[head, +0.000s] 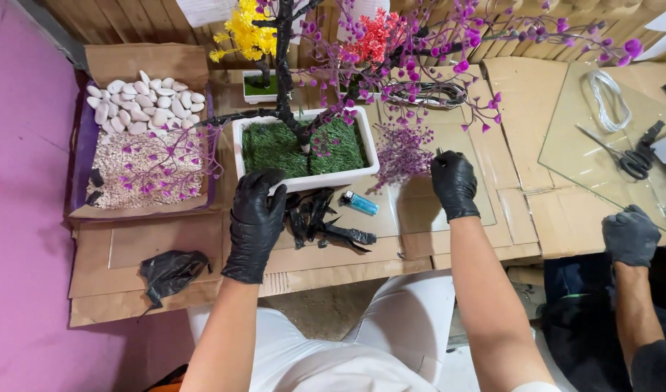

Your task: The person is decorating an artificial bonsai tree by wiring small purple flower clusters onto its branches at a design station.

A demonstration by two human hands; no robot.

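Both my hands wear black gloves. My left hand (255, 218) grips the front rim of a white rectangular planter (358, 176) filled with green artificial grass, from which a black tree trunk (284, 65) with purple blossoms rises. My right hand (454, 183) is closed around the stem of a small purple flower sprig (402, 154) lying just right of the planter. Black plastic scraps (320, 218) and a blue lighter (360, 203) lie between my hands.
A cardboard box (141, 62) at left holds white pebbles and pale gravel. Yellow and red artificial trees stand behind. Another person's gloved hand (630, 234) rests at right near a glass sheet (601, 163), scissors (638, 156) and coiled white wire (606, 98). A crumpled black glove (170, 272) lies front left.
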